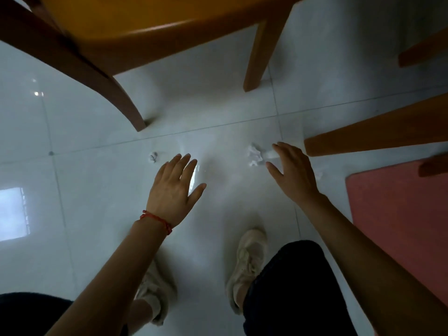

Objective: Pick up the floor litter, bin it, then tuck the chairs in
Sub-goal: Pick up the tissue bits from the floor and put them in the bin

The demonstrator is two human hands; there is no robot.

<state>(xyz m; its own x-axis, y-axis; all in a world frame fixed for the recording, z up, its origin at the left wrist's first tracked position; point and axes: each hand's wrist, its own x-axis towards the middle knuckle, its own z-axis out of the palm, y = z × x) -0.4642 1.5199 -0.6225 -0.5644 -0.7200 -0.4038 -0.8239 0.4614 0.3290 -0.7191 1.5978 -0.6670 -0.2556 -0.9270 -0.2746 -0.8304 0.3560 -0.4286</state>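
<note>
Both our hands reach down toward the glossy white tiled floor (pixel 97 190), and neither grips anything. Nearest to us are our pale canvas shoes (pixel 249 258) and dark trouser knees, bent low. Beyond them our left hand (pixel 174 187), with a red cord bracelet (pixel 157 220) at the wrist, is spread flat with loose fingers, empty. Our right hand (pixel 294 174) is opened into a wide cup, thumb and fingers apart, just beside the crumpled white paper tissue (pixel 255 155), not yet closed on it; whether a fingertip touches it we cannot tell. A paler scrap, perhaps part of that tissue, lies half under our right fingers. Another pale scrap (pixel 318 175) may peek out beside that wrist. Off beyond the left fingertips sits a small grey-white crumpled scrap of litter (pixel 153 157), apart from the hand.

We judge the tissue to be very light, soft and crushable, with no risk of breaking. It should bunch up under a gentle pinch, so we would gather it across its raised folds between thumb and fingers. The slick tile could let it slide away from a sideways push, so closing from above seems safer. The tiny scrap likely needs a fingertip pinch.

Farther off stand the orange-brown wooden chair legs (pixel 257 52) and seat, with a pinkish-red flat mat (pixel 400 214) to our right
</note>
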